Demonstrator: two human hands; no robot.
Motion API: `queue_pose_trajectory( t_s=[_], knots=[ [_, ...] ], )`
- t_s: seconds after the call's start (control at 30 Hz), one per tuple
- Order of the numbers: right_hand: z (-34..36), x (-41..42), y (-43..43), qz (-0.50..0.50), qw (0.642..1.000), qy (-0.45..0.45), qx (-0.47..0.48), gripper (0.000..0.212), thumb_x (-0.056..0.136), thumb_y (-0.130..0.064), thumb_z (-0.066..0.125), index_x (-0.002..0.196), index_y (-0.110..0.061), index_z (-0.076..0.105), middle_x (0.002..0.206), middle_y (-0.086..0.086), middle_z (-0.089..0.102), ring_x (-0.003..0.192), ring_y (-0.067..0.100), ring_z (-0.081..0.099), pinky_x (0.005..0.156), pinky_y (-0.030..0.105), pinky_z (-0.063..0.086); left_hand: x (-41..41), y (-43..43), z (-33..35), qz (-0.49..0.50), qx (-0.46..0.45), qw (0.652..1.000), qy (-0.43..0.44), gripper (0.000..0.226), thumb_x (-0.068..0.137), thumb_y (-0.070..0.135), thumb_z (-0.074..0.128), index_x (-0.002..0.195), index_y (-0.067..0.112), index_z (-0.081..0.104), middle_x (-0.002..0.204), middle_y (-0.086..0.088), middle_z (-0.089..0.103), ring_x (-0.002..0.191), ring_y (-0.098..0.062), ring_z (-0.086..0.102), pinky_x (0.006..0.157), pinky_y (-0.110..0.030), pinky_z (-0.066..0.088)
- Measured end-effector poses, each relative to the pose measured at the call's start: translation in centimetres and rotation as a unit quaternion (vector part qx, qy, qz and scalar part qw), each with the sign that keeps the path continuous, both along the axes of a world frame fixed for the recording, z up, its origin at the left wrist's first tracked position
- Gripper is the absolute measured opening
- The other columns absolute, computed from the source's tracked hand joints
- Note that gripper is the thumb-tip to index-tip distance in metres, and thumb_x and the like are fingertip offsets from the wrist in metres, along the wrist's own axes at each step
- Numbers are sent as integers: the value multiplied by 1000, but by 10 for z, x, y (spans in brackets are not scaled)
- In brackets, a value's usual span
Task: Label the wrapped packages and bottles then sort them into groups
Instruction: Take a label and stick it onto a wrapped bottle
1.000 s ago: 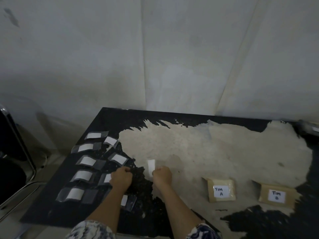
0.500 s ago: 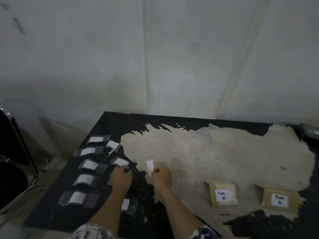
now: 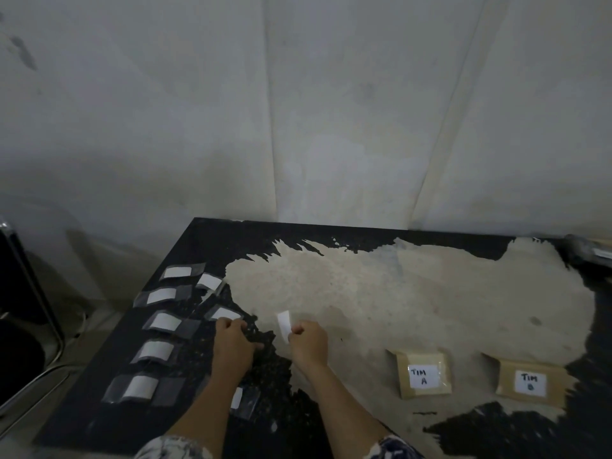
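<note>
While a label (image 3: 284,323) is pinched upright by the right hand (image 3: 308,342) | left hand (image 3: 231,346) is curled against the table (image 3: 397,293), its hold cannot be told | marked packages (image 3: 424,361) are laid at right | label is best kept uncreased, pressed down centre-first

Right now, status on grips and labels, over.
Right grip pinches a white label. Left grip curled beside taped labels, hold unclear. TIM A package, TIM B package lie labelled, clear of both.

The label (image 3: 424,376) on a brown package (image 3: 405,362) reads "TIM A". Right of it, a second package (image 3: 506,376) reads "TIM", the rest blurred.
</note>
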State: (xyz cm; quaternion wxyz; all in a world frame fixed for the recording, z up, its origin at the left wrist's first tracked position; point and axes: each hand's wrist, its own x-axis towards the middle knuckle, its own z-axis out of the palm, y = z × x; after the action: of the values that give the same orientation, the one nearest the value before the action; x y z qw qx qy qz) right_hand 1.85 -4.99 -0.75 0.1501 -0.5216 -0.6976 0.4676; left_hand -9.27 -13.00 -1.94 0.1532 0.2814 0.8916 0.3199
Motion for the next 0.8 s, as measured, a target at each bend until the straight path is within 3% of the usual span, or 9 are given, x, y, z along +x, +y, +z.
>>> queue_pose_trajectory(
  t_s=[0.1, 0.17, 0.23, 0.3, 0.43, 0.53, 0.63, 0.73, 0.8],
  knots=[
    [0, 1, 2, -2, 1000, 0, 18, 19, 89, -4, 49, 91, -2, 68, 83, 7, 60, 77, 13, 54, 65, 19, 40, 2, 1, 2, -11, -16, 992, 128, 31, 86, 39, 62, 98, 10, 65, 106, -6, 53, 92, -16, 46, 81, -29, 43],
    [3, 0, 2, 4, 1000, 5, 30, 19, 90, -6, 49, 88, -4, 69, 77, 1, 57, 71, 11, 52, 57, 15, 38, 5, 5, 5, -2, 15, 991, 134, 31, 92, 39, 51, 92, 12, 65, 100, -6, 58, 91, -18, 48, 78, -29, 40],
    [5, -1, 2, 11, 998, 4, 59, 25, 91, -8, 50, 69, -17, 60, 66, -5, 50, 60, 6, 46, 47, 10, 29, 11, 14, 13, 9, 80, 996, 26, 32, 94, 37, 50, 88, 8, 64, 91, -9, 62, 86, -21, 54, 74, -28, 41],
    [6, -4, 0, 15, 995, 13, 102, 35, 90, -9, 51, 58, -23, 50, 64, -3, 51, 60, 9, 48, 49, 13, 30, 19, 24, 23, 16, 130, 984, -118, 33, 91, 37, 55, 87, 6, 63, 84, -9, 64, 79, -21, 58, 69, -28, 44],
    [6, -9, -4, 83, 978, -41, 187, 26, 92, -20, 44, 97, -13, 70, 94, 6, 62, 93, 22, 51, 78, 32, 42, 34, 39, 36, 58, 197, 921, -330, 23, 89, 20, 62, 79, -1, 62, 75, -14, 65, 68, -23, 61, 58, -29, 50],
    [9, -6, -3, 130, 968, -58, 206, 38, 87, -32, 38, 104, -16, 68, 99, 7, 60, 97, 22, 47, 80, 31, 36, 25, 47, 37, 117, 195, 902, -367, 23, 91, 6, 53, 69, 1, 50, 65, -11, 52, 57, -20, 49, 52, -29, 42],
    [6, -5, -3, 97, 980, -27, 172, 27, 89, -32, 47, 96, -18, 70, 92, 5, 64, 90, 23, 54, 80, 36, 48, 14, 50, 39, 142, 193, 889, -390, 7, 94, 4, 48, 93, 2, 54, 79, -14, 56, 72, -25, 56, 58, -32, 47],
    [6, -6, -1, 22, 994, -21, 107, 25, 91, -37, 48, 77, -21, 61, 83, 1, 67, 79, 23, 63, 76, 42, 55, 11, 50, 38, 168, 210, 865, -423, 19, 95, 8, 48, 108, -4, 55, 101, -24, 59, 93, -35, 57, 59, -36, 52],
    [10, -7, 2, -39, 995, -4, 90, 29, 90, -44, 49, 88, -18, 64, 90, -1, 66, 82, 18, 63, 79, 40, 55, 12, 49, 41, 156, 216, 864, -428, 21, 95, 9, 49, 110, -5, 56, 104, -24, 59, 88, -32, 59, 62, -36, 53]
  ],
)
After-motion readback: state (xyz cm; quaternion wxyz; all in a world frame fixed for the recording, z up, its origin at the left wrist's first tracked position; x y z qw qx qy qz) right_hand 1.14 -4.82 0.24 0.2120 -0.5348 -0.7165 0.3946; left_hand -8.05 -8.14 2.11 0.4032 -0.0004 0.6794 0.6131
